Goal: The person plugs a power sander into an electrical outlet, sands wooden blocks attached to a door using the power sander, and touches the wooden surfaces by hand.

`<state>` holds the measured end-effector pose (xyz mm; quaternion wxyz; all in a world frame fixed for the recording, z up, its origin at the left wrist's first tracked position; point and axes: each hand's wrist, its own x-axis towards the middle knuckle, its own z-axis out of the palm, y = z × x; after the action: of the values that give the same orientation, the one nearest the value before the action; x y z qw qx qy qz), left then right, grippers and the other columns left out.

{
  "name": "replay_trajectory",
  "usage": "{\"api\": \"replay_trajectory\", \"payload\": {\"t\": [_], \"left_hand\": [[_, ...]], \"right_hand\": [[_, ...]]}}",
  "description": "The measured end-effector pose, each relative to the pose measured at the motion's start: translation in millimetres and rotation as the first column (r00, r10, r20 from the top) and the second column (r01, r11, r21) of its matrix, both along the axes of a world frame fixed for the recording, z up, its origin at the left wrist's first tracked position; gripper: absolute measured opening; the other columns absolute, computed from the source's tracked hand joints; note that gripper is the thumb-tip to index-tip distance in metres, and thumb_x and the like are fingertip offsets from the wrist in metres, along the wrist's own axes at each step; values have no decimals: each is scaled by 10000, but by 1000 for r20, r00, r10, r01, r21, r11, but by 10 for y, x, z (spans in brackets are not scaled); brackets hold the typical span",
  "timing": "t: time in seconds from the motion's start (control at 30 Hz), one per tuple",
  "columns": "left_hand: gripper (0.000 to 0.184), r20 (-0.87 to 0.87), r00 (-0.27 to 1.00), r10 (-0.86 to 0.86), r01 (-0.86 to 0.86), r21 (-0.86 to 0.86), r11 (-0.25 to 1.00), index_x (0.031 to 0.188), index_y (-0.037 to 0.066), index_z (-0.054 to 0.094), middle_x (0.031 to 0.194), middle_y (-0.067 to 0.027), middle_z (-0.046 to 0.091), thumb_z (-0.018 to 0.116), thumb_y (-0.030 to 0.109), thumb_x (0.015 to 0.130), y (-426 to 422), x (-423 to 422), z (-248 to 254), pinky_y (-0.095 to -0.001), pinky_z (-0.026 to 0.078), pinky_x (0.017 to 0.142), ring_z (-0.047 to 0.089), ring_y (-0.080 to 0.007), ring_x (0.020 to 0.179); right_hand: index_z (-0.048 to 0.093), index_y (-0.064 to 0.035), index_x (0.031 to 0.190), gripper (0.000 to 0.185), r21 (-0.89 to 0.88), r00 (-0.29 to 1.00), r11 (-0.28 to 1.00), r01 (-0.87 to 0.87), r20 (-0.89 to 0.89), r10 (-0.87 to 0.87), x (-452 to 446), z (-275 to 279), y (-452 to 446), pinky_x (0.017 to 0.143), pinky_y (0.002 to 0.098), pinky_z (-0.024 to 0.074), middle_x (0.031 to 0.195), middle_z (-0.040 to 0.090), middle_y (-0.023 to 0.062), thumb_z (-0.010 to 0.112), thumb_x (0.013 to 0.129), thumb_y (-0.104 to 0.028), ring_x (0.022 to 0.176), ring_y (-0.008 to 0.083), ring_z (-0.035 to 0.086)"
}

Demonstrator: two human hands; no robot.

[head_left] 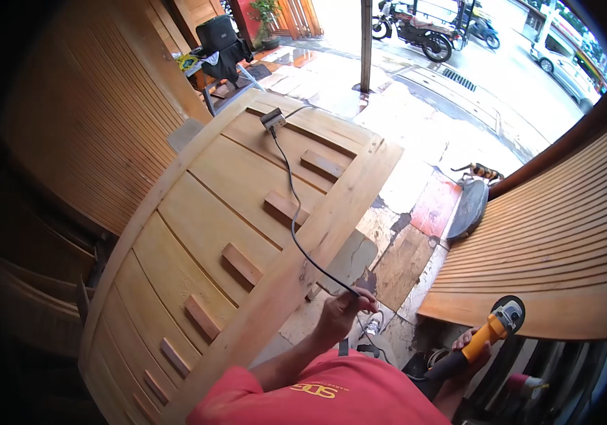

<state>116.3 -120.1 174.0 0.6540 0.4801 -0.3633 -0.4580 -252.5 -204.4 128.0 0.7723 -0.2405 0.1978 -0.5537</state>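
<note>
Angle grinder: yellow and black (485, 341), at the near right, its disc end before the near edge of the ribbed panel (544, 248).
Right hand (471, 344): fingers wrapped around the grinder's body.
Left hand (342, 313): fingers closed on the black cord (290, 177), left of the grinder.
Cord's far end: at a socket box (273, 122) on the wooden door (204, 205).
Door: lying flat on the left, short wood blocks (242, 266) in a row along its right side.
Far right: parked motorcycle (427, 32), silver car (562, 62).
</note>
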Motion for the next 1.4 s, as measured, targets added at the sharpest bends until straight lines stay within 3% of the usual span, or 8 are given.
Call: {"api": "replay_trajectory", "payload": {"t": [0.27,0.7,0.83,0.87,1.07,1.17,1.3,1.4], "left_hand": [[430,248,774,582,-526,-261,810,1228,-13,694,653,96,365,597,379,1081,-984,1392,2100,-244,237,532,288,-44,570],[379,606,115,787,-771,-445,456,1229,96,760,690,56,423,580,396,1084,-890,4872,4155,-241,353,546,372,-47,585],[648,678,-236,696,-905,-415,97,1438,59,623,1425,-172,628,404,562,1095,-420,6227,3329,-461,524,1036,628,-299,1289],[664,779,-372,505,-919,-385,-83,1459,59,601,1364,-174,655,387,571,1095,-376,6278,2977,-457,540,998,657,-298,1223],[485,934,53,354,-978,120,-171,1137,26,733,1124,-142,739,494,444,1084,-41,6218,583,-449,543,859,709,-293,1015],[575,952,112,285,-958,180,-224,1383,50,628,1340,-175,681,509,517,1070,111,5927,-223,-485,546,951,669,-349,1205],[700,926,-322,198,-945,-302,-125,1611,39,363,1547,-265,481,522,475,1087,351,5021,-923,-503,417,1169,474,-415,1437],[530,890,-262,373,-959,-283,1,1573,66,435,1513,-243,521,533,310,1113,119,3050,-576,-485,448,1116,530,-401,1362]], "right_hand": [[521,-7,1221,514,22,982,982,-189,35,188,-29,-11,-1482,672,429,592,879,596,134,618,975,-448,725,275,650],[465,14,1155,479,-285,835,817,-502,84,543,1082,1081,-3047,508,472,586,811,591,166,634,944,-382,580,325,629],[465,16,1152,497,-420,824,777,-469,110,557,1457,1559,-3238,510,450,593,832,612,181,665,918,-375,595,319,639],[465,16,1152,505,-443,824,772,-456,118,554,1542,1604,-3270,510,442,594,838,617,184,675,911,-375,600,316,642],[428,-9,1302,676,-343,796,827,-446,271,541,1666,1296,-3458,644,468,602,983,638,180,756,874,-416,830,315,664],[438,-8,1320,700,-300,799,837,-458,273,535,1729,1096,-3657,642,470,593,987,636,174,759,858,-424,846,313,663],[479,-5,1256,631,-132,850,888,-441,257,460,1851,1132,-3776,579,449,573,909,627,178,721,849,-422,718,318,655],[488,8,1269,701,-235,792,794,-560,127,597,1775,855,-4221,611,447,559,932,614,168,743,831,-475,774,303,646]]}}
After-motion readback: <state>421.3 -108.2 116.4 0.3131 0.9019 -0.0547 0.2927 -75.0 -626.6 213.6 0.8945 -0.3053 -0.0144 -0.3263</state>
